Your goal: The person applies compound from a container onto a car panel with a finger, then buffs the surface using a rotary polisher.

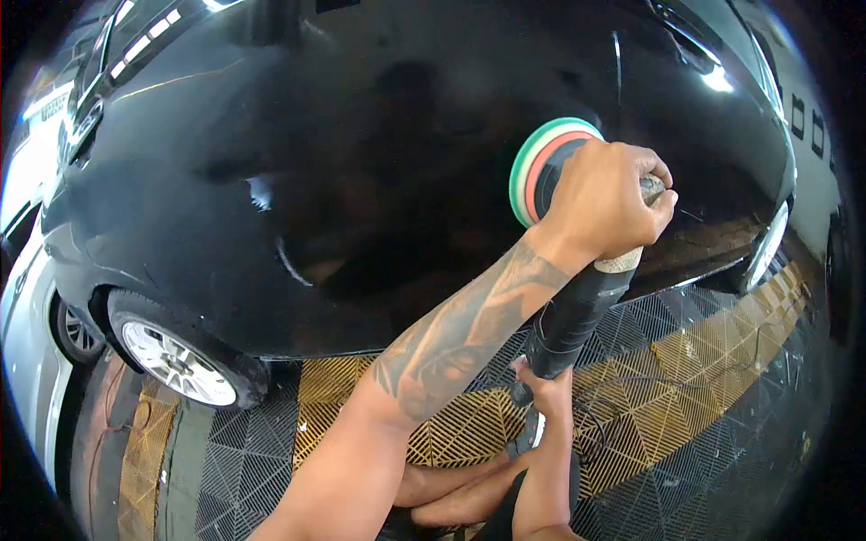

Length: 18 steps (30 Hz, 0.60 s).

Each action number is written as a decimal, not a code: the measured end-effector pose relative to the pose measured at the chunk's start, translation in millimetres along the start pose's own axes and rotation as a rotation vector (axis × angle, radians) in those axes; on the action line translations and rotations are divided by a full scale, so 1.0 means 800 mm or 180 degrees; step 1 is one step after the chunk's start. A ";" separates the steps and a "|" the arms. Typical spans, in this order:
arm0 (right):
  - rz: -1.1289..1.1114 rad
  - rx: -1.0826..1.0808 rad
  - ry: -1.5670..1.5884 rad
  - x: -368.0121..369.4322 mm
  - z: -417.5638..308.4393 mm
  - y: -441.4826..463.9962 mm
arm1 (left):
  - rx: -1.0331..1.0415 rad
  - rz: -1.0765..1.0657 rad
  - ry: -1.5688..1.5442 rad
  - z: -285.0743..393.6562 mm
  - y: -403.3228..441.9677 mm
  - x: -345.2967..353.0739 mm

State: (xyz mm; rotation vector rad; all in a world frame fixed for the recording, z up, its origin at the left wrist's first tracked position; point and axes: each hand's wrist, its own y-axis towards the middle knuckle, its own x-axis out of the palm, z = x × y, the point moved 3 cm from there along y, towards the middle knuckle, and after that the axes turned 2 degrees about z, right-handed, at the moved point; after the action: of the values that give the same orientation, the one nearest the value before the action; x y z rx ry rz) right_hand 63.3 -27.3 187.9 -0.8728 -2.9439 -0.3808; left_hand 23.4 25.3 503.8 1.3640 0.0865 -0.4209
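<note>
A black car body panel [388,198] fills the view in front of me. My left hand [613,194], on the tattooed forearm, is closed around the front of a black polisher [582,307]. The polisher's round pad [521,171], layered green, white and red, is at the panel right of centre; the hand hides part of it. Lower down, my right hand [548,388] is wrapped around the rear end of the polisher. Two whitish marks lie on the panel to the left, a pale smear [260,193] and a thin curved streak [293,264].
A car wheel [179,362] with a white rim stands at lower left. Black and yellow grid tiles [704,361] cover the floor, with a dark cable [591,433] near my legs. Another light-coloured car [32,334] is at far left. A bright reflection [717,79] shows at upper right.
</note>
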 end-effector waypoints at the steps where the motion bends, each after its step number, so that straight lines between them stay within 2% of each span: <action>1: 0.0033 -0.0062 -0.0020 0.003 -0.001 -0.002 | -0.0032 0.0023 0.0004 0.000 -0.004 -0.009; 6: -0.0139 -0.0190 -0.0153 0.043 -0.042 -0.019 | 0.0058 0.0232 0.0032 0.000 -0.022 -0.069; 10: -0.0258 -0.0591 -0.0227 0.078 -0.062 -0.031 | 0.0308 0.0437 0.0070 0.006 -0.036 -0.127; 11: -0.0435 -0.0577 -0.0443 0.081 -0.051 -0.028 | -0.0002 0.0379 -0.0142 0.006 -0.042 -0.141; 12: -0.0452 -0.0580 -0.0442 0.088 -0.052 -0.030 | 0.0190 0.0414 -0.0030 0.012 -0.045 -0.159; 15: -0.0574 -0.0695 -0.0610 0.115 -0.050 -0.034 | -0.0027 0.0443 -0.0215 0.018 -0.061 -0.202; 18: -0.0812 -0.0615 -0.0426 0.141 -0.051 -0.039 | 0.0101 0.0416 -0.0113 0.013 -0.076 -0.242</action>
State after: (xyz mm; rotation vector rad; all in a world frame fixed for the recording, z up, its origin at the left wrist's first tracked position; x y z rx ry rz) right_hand -49.3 -3.1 233.5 -0.5559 -3.1939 -0.6533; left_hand -177.3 53.7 507.7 1.3843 -0.0387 -0.3378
